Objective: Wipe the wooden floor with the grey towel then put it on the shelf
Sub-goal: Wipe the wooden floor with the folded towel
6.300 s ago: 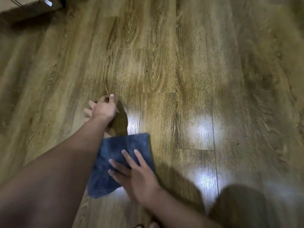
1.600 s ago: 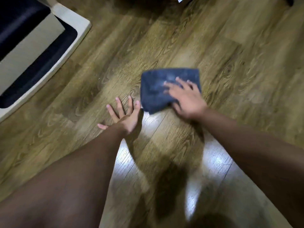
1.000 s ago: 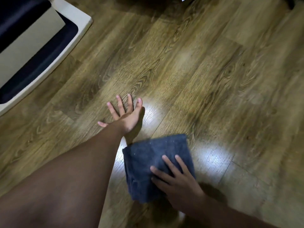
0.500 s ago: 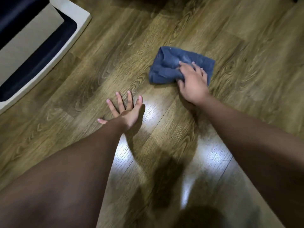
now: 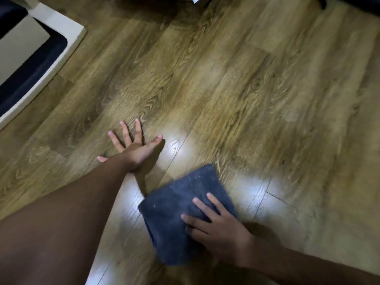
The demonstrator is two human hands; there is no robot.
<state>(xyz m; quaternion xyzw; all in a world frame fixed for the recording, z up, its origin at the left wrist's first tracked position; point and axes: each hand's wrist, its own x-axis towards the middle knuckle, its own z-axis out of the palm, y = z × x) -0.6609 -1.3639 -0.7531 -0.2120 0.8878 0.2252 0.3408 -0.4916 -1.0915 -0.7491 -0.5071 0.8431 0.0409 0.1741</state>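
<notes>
The grey towel (image 5: 178,210) lies folded flat on the wooden floor (image 5: 236,95), low in the middle of the view. My right hand (image 5: 216,227) presses down on the towel's right part with straight, spread fingers. My left hand (image 5: 134,147) rests flat on the bare floor just up and left of the towel, fingers spread, arm straight as a prop. The two hands are apart.
A white shelf unit (image 5: 41,52) with dark compartments stands at the upper left corner. Dark furniture bases (image 5: 164,3) run along the top edge. Bright light reflections sit on the planks around the towel.
My right hand has pulled the towel back toward me from the far stretch of floor, and the towel lies flatter now. My left hand has stayed planted.
</notes>
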